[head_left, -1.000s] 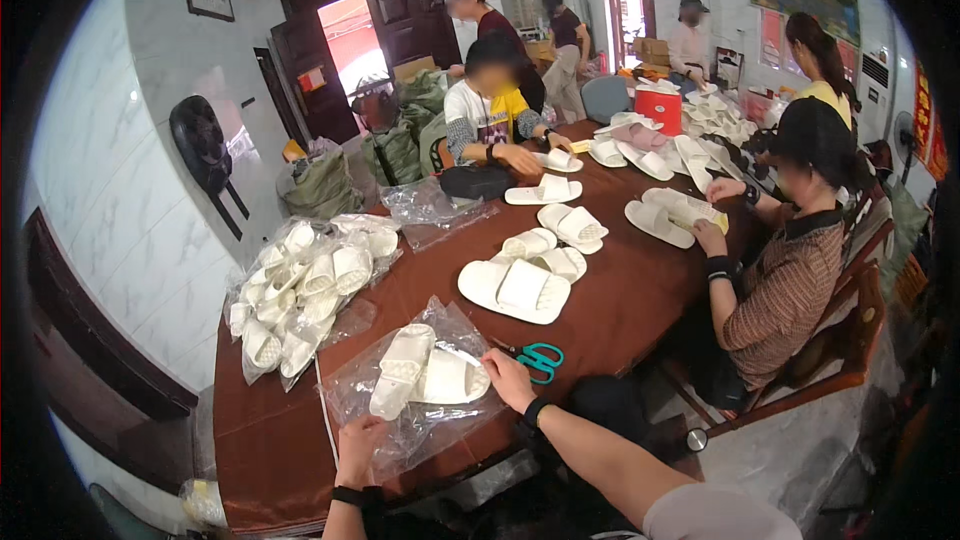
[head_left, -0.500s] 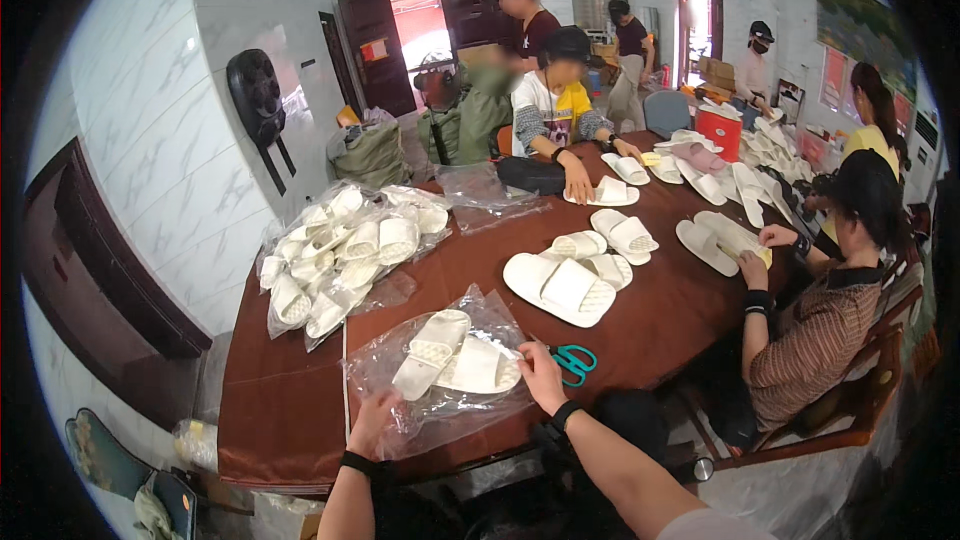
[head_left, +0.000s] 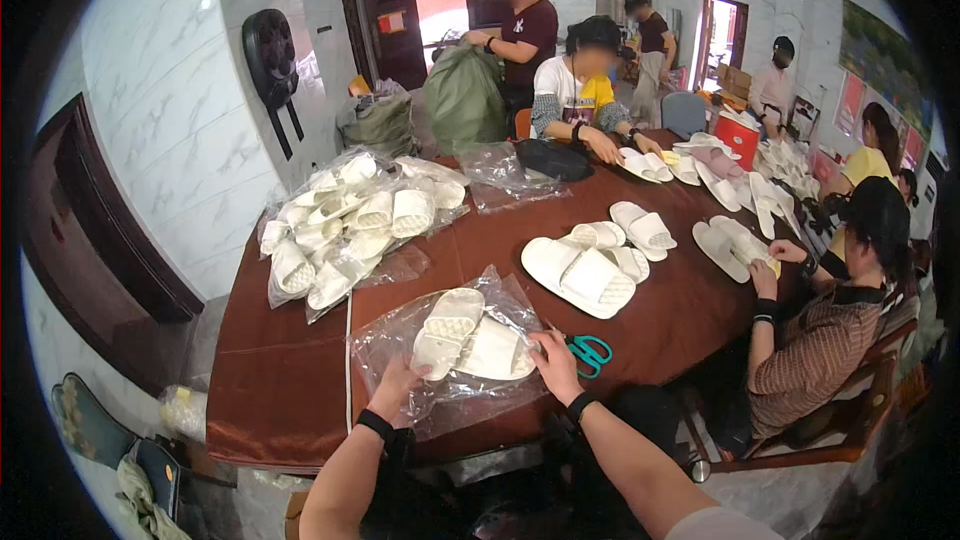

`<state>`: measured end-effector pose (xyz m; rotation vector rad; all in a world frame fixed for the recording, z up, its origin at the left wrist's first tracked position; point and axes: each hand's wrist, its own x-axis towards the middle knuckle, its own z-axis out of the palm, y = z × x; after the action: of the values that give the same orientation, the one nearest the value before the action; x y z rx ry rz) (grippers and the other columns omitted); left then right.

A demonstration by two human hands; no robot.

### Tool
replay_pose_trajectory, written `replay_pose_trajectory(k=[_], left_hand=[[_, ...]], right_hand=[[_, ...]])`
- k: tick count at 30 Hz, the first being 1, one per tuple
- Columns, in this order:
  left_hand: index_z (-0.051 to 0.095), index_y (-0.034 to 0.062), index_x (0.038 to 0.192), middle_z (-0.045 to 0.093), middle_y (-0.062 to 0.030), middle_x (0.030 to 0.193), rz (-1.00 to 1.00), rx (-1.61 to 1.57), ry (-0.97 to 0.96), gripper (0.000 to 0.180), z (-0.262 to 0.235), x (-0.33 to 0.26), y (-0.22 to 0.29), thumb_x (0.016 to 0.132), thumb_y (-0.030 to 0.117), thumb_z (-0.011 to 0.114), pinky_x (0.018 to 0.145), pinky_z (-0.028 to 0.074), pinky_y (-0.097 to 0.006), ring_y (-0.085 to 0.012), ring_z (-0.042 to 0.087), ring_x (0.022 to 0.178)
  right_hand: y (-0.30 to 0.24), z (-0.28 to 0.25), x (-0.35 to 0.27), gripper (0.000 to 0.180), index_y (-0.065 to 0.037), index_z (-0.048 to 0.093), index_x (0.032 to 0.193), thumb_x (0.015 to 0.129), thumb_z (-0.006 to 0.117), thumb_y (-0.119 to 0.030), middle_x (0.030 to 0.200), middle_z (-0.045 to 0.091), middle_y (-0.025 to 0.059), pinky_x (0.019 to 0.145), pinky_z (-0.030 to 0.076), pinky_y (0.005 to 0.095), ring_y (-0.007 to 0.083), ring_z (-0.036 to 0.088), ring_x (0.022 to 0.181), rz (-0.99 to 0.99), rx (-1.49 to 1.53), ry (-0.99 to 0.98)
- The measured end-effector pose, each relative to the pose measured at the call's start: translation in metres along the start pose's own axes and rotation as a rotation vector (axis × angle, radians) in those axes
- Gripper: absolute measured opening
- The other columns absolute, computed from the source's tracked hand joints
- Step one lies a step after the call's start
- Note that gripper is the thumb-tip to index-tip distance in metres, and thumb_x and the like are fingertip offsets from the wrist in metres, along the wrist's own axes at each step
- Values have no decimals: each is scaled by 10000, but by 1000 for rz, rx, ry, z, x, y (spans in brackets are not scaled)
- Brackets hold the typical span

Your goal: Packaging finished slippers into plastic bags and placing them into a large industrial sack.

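Note:
In front of me, a pair of cream slippers, the left slipper and the right slipper, lies in a clear plastic bag on the table. My left hand is closed on the bag's near left side, fingers against the heel end of the left slipper. At the other side, my right hand has its fingers bent on the bag's right edge, close to the right slipper's end. Teal-handled scissors lie just right of my right hand.
A heap of bagged slippers covers the table's far left. More loose slippers lie to the right of the bag. Co-workers sit along the right and far sides; one stands behind with a green sack. A red bucket stands farther back.
My left hand has moved up and inward to the slippers' heel end. The bagged slippers have shifted slightly. Across the table, the seated co-worker's hands have moved right with a pair of slippers.

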<state>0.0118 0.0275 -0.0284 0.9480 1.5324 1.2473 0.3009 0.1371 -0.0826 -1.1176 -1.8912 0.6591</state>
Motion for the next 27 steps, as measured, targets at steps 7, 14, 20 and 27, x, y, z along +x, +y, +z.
replay_pose_trajectory(k=[7,14,20,27], left_hand=[[508,53,1236,604,-87,1141,-136,-474,-148,457,3,16,-40,846,168,716,795,541,-327,-203,635,990],[376,-30,1367,526,-107,1282,249,365,42,606,-1,46,-63,899,225,665,934,433,-293,-159,512,1121],[421,-59,1323,599,-91,1184,218,264,-105,594,-13,76,-67,882,240,684,816,480,-281,-148,589,964],[613,-56,1091,662,-175,993,213,824,36,486,-37,122,-103,803,313,746,853,469,-385,-247,627,921]], right_hand=[[-3,-2,-3,297,-105,590,1156,863,636,-122,1127,555,110,762,489,394,327,607,886,-32,-24,11],[-1,3,-1,293,-89,586,1152,862,626,-101,1111,554,130,781,482,407,358,592,939,12,-20,-32],[-2,2,4,280,-91,584,1146,868,615,-90,1111,559,118,786,484,404,348,592,953,-24,11,-26],[-3,7,0,275,-96,586,1142,868,608,-105,1116,555,114,817,479,405,345,580,996,-7,33,-77]])
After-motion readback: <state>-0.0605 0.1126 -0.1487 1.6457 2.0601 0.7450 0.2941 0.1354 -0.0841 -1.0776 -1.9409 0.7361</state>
